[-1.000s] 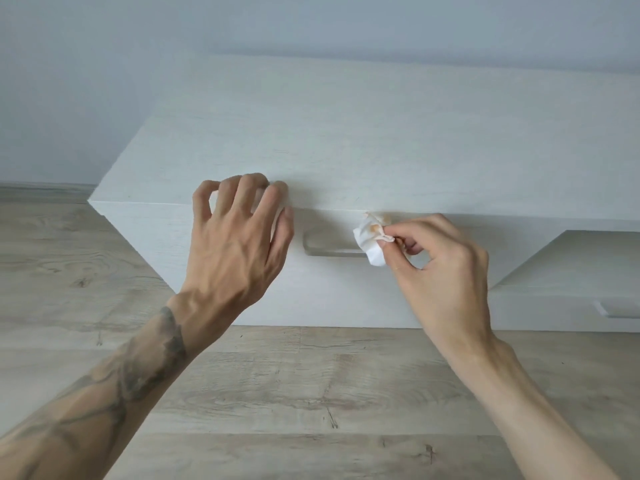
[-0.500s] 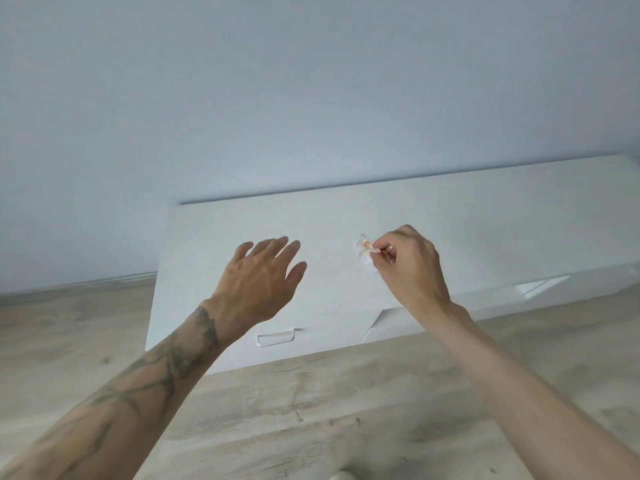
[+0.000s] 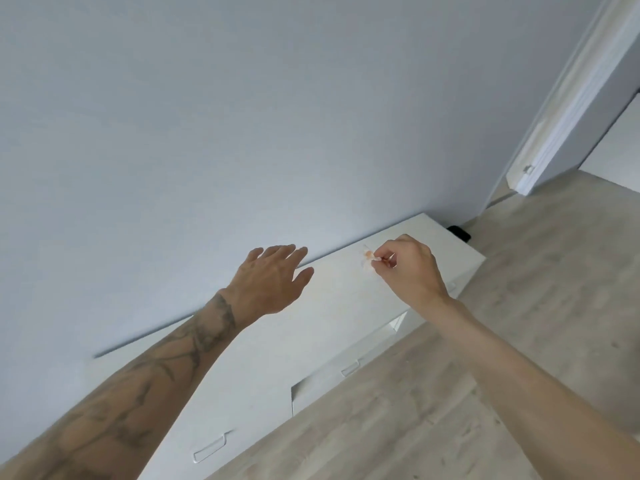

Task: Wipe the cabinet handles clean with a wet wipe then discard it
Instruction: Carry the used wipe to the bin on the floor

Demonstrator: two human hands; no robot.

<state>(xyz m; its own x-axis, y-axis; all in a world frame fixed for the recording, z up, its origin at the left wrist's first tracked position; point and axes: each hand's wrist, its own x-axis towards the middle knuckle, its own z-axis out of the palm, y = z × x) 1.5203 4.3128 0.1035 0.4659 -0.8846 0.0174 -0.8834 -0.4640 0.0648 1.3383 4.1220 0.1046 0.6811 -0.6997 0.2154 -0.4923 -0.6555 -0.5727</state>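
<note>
A long white cabinet (image 3: 346, 299) runs along the wall, seen tilted from above. My right hand (image 3: 412, 271) is raised over its top and pinches a small crumpled white wet wipe (image 3: 367, 261) with an orange stain. My left hand (image 3: 273, 282) hovers beside it with fingers straight and holds nothing. Neither hand touches the cabinet. Two drawer handles show on the front: one (image 3: 209, 450) at lower left and one (image 3: 349, 368) on a drawer pulled partly out.
Light wood-look floor (image 3: 485, 358) lies in front of the cabinet. A plain grey wall (image 3: 242, 116) fills the upper view. A white door frame (image 3: 568, 109) stands at the far right. A small black object (image 3: 459, 233) sits on the floor past the cabinet's far end.
Both hands have left the drawer front and risen above the cabinet top. The view has pulled back and swung right, bringing the door frame in. The wipe stays pinched in my right hand.
</note>
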